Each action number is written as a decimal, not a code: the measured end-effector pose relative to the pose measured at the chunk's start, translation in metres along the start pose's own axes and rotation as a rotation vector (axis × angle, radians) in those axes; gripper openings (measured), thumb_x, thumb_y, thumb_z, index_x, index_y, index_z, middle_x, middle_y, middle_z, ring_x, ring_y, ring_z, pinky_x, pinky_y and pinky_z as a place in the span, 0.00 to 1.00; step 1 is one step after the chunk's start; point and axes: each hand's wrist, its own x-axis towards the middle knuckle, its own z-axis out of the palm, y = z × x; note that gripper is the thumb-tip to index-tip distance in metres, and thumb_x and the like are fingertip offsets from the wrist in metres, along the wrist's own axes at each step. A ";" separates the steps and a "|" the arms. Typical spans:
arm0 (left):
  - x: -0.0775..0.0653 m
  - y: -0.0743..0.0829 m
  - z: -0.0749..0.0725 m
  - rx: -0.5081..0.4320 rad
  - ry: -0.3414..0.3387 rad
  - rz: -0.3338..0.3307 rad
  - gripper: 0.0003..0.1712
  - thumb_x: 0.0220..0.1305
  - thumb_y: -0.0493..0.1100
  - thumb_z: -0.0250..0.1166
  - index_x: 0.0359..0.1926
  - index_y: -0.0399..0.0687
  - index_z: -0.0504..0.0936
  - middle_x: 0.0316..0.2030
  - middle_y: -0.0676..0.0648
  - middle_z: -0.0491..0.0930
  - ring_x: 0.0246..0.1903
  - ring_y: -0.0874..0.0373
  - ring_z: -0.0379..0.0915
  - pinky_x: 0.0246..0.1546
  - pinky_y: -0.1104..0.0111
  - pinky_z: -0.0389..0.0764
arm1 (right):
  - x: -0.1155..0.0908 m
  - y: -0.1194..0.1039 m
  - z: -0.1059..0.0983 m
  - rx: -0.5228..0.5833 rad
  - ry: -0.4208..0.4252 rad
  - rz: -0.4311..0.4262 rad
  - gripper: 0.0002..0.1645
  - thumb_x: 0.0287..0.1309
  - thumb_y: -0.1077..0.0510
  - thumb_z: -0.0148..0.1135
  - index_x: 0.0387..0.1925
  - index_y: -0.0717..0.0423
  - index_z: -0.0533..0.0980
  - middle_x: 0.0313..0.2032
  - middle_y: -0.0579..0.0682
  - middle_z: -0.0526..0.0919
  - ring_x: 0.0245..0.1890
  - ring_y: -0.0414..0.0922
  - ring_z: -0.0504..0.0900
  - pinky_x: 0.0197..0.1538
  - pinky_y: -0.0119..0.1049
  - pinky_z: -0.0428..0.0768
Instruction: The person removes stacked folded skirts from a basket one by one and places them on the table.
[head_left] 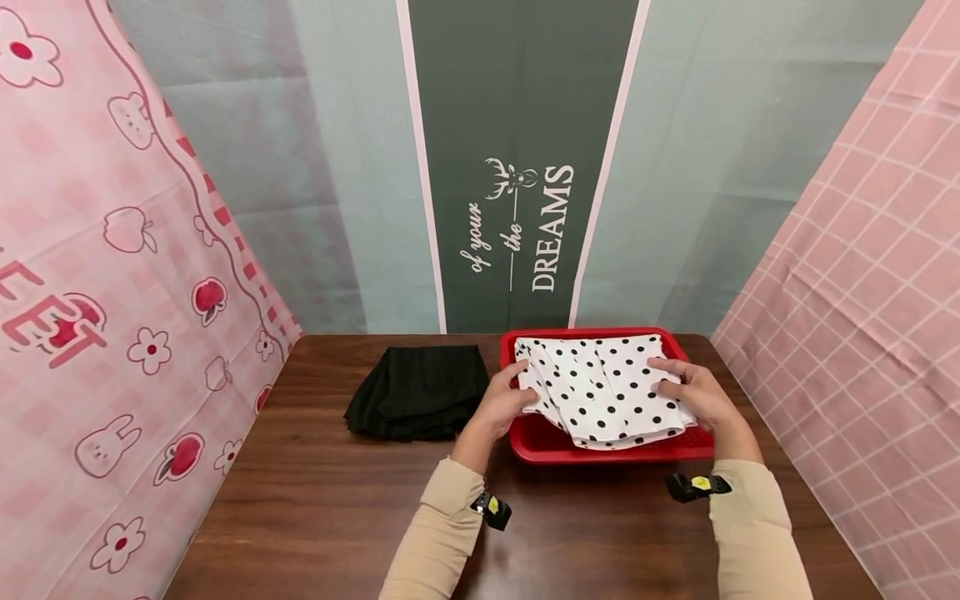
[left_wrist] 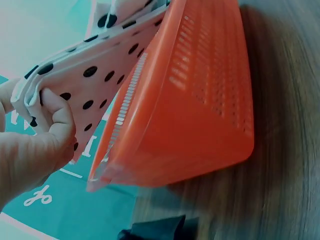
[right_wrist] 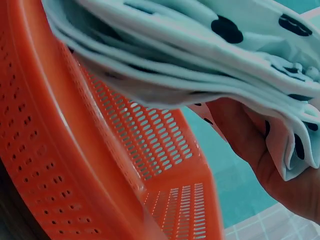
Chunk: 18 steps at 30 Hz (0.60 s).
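Note:
A folded white cloth with black polka dots (head_left: 600,392) spans the space between both hands, over the red plastic basket (head_left: 547,454). My left hand (head_left: 504,402) grips its left edge, thumb and curled fingers pinching the folded layers (left_wrist: 65,85) in the left wrist view. At the opposite edge, my right hand (head_left: 697,392) holds the cloth, with fingers under the stacked layers (right_wrist: 200,75) in the right wrist view. The cloth sits at the level of the basket's rim and above, hiding most of the inside.
A folded black cloth (head_left: 431,392) lies on the brown wooden table (head_left: 337,517), left of the basket. Patterned pink curtains (head_left: 862,317) hang at both sides, and a grey-green one (head_left: 517,100) hangs behind the table.

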 end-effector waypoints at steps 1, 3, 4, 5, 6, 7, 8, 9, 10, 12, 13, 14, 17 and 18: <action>-0.001 0.001 -0.003 0.009 -0.001 0.006 0.40 0.51 0.22 0.55 0.68 0.39 0.60 0.43 0.40 0.74 0.24 0.60 0.70 0.26 0.71 0.72 | -0.001 -0.001 0.001 -0.003 0.006 0.005 0.33 0.57 0.61 0.61 0.63 0.66 0.64 0.62 0.66 0.61 0.10 0.37 0.59 0.13 0.32 0.66; -0.004 0.002 -0.009 0.028 0.001 0.017 0.39 0.50 0.23 0.56 0.67 0.39 0.62 0.35 0.43 0.75 0.19 0.62 0.66 0.23 0.71 0.70 | -0.003 -0.002 0.003 -0.008 0.009 0.004 0.33 0.58 0.60 0.61 0.63 0.65 0.64 0.61 0.66 0.62 0.08 0.38 0.54 0.11 0.33 0.63; -0.006 0.003 -0.012 0.040 0.001 0.020 0.39 0.50 0.23 0.57 0.66 0.39 0.63 0.32 0.44 0.75 0.17 0.62 0.63 0.22 0.71 0.68 | -0.004 -0.002 0.004 -0.008 0.008 -0.002 0.33 0.58 0.59 0.61 0.63 0.65 0.64 0.61 0.67 0.62 0.08 0.38 0.53 0.11 0.33 0.63; -0.008 0.003 -0.014 0.047 -0.002 0.023 0.39 0.50 0.23 0.58 0.66 0.39 0.63 0.31 0.45 0.74 0.16 0.62 0.62 0.21 0.71 0.68 | -0.005 -0.003 0.006 -0.008 0.010 -0.004 0.33 0.57 0.59 0.62 0.63 0.64 0.64 0.61 0.67 0.62 0.08 0.38 0.53 0.11 0.34 0.62; -0.010 0.003 -0.017 0.052 -0.009 0.027 0.38 0.51 0.23 0.58 0.66 0.39 0.63 0.30 0.44 0.74 0.15 0.62 0.61 0.21 0.71 0.67 | -0.006 -0.004 0.007 -0.010 0.013 -0.008 0.33 0.57 0.58 0.62 0.63 0.64 0.65 0.61 0.67 0.62 0.09 0.38 0.52 0.10 0.34 0.62; -0.013 0.003 -0.020 0.052 -0.013 0.031 0.38 0.51 0.23 0.58 0.66 0.39 0.63 0.31 0.44 0.74 0.16 0.62 0.62 0.21 0.71 0.68 | -0.007 -0.004 0.009 -0.006 0.011 -0.015 0.34 0.57 0.58 0.62 0.63 0.64 0.65 0.63 0.66 0.60 0.09 0.39 0.52 0.11 0.34 0.62; -0.015 0.003 -0.023 0.052 -0.018 0.038 0.38 0.51 0.24 0.59 0.66 0.38 0.63 0.32 0.43 0.74 0.17 0.62 0.63 0.20 0.71 0.68 | -0.008 -0.005 0.011 0.004 0.005 -0.022 0.34 0.57 0.58 0.62 0.63 0.65 0.64 0.64 0.66 0.57 0.10 0.38 0.56 0.14 0.33 0.66; -0.018 0.003 -0.025 0.046 -0.027 0.040 0.38 0.51 0.24 0.59 0.66 0.38 0.63 0.36 0.43 0.74 0.18 0.62 0.64 0.21 0.71 0.69 | -0.009 -0.005 0.013 0.007 0.004 -0.026 0.34 0.57 0.58 0.63 0.63 0.65 0.64 0.64 0.65 0.57 0.12 0.37 0.60 0.16 0.33 0.69; -0.020 0.003 -0.028 0.046 -0.032 0.045 0.39 0.51 0.24 0.60 0.66 0.38 0.62 0.38 0.42 0.73 0.19 0.62 0.64 0.21 0.71 0.69 | -0.010 -0.006 0.015 0.015 0.002 -0.028 0.34 0.57 0.58 0.62 0.63 0.66 0.64 0.65 0.65 0.57 0.14 0.37 0.65 0.19 0.32 0.72; -0.025 0.004 -0.033 0.045 -0.046 0.051 0.39 0.52 0.24 0.60 0.67 0.38 0.62 0.40 0.41 0.71 0.19 0.62 0.62 0.21 0.72 0.68 | -0.012 -0.008 0.019 0.023 0.003 -0.035 0.34 0.58 0.59 0.62 0.63 0.66 0.63 0.64 0.65 0.58 0.22 0.37 0.72 0.26 0.32 0.76; -0.027 0.006 -0.035 0.046 -0.054 0.053 0.39 0.52 0.24 0.60 0.67 0.39 0.61 0.39 0.41 0.70 0.18 0.62 0.60 0.21 0.72 0.67 | -0.013 -0.008 0.021 0.027 0.003 -0.045 0.34 0.58 0.60 0.62 0.63 0.67 0.63 0.64 0.65 0.58 0.26 0.37 0.74 0.29 0.32 0.78; -0.030 0.007 -0.037 0.041 -0.062 0.053 0.39 0.52 0.24 0.60 0.67 0.38 0.61 0.41 0.40 0.70 0.18 0.62 0.60 0.21 0.71 0.67 | -0.015 -0.009 0.024 0.033 0.002 -0.054 0.34 0.58 0.61 0.61 0.63 0.67 0.63 0.63 0.65 0.59 0.29 0.37 0.75 0.31 0.32 0.78; -0.039 0.015 -0.042 0.036 -0.081 0.053 0.39 0.53 0.24 0.59 0.67 0.36 0.59 0.44 0.37 0.69 0.19 0.62 0.60 0.22 0.71 0.67 | -0.018 -0.012 0.032 0.047 0.003 -0.074 0.33 0.58 0.61 0.61 0.63 0.68 0.63 0.61 0.65 0.62 0.30 0.38 0.75 0.32 0.32 0.79; -0.043 0.018 -0.044 0.035 -0.085 0.055 0.39 0.53 0.23 0.59 0.67 0.35 0.58 0.44 0.35 0.69 0.19 0.62 0.60 0.22 0.71 0.68 | -0.018 -0.013 0.034 0.056 0.000 -0.077 0.33 0.58 0.61 0.61 0.63 0.68 0.63 0.60 0.66 0.63 0.30 0.38 0.76 0.32 0.33 0.79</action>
